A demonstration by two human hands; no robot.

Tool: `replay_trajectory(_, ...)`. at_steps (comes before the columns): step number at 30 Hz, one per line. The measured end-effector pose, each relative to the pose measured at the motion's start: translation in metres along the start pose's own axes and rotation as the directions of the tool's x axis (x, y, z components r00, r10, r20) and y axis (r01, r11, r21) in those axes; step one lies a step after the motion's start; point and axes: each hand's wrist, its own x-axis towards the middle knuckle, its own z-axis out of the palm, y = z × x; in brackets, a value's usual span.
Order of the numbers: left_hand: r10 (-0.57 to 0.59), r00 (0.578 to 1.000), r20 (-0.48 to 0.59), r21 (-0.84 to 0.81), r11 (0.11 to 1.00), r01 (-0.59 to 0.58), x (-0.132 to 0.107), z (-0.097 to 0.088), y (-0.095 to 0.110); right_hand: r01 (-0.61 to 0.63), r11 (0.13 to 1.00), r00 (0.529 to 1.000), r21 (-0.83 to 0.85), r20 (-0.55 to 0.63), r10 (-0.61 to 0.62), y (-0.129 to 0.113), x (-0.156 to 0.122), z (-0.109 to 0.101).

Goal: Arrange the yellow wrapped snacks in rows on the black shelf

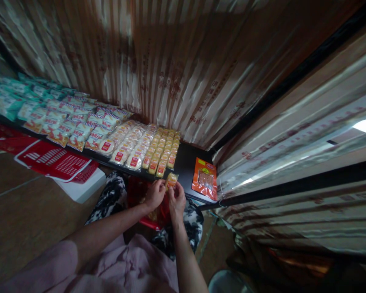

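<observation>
My left hand [155,193] and my right hand [177,198] meet at the front edge of a low black shelf [187,160]. Both pinch one small yellow snack packet [171,179] held just over the shelf edge. Right behind it lie rows of the same yellow packets [162,150]. A flat orange packet [204,178] lies alone on the shelf to the right of my hands. Under my hands sits a red basket [152,215], mostly hidden by my arms.
Rows of clear, red-labelled and green snack packs [61,118] fill the shelf leftwards. Red shopping baskets [53,160] rest on a white block [82,188] on the brown floor at left. Striped plastic sheeting [177,61] covers the shelving behind and right.
</observation>
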Motion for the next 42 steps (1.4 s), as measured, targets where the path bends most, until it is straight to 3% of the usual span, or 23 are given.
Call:
replay_trajectory(11,0.093,0.995,-0.017,0.093,0.991,-0.091,0.020,0.014,0.010,0.026,0.999,0.999,-0.023,-0.019,-0.027,0.003,0.040,0.010)
replay_trajectory(21,0.182,0.983,-0.006,0.021,0.983,-0.182,0.026,0.031,-0.006,0.048,0.997,0.999,-0.060,0.007,-0.048,0.013,0.061,0.018)
replay_trajectory(33,0.168,0.986,-0.004,0.111,0.980,-0.166,0.033,0.032,0.008,0.032,0.999,0.999,-0.024,0.021,-0.031,0.008,0.073,0.024)
replay_trajectory(42,0.193,0.981,0.012,0.132,0.972,-0.193,0.038,0.030,0.004,0.060,0.998,0.997,0.012,0.039,-0.061,0.008,0.082,0.030)
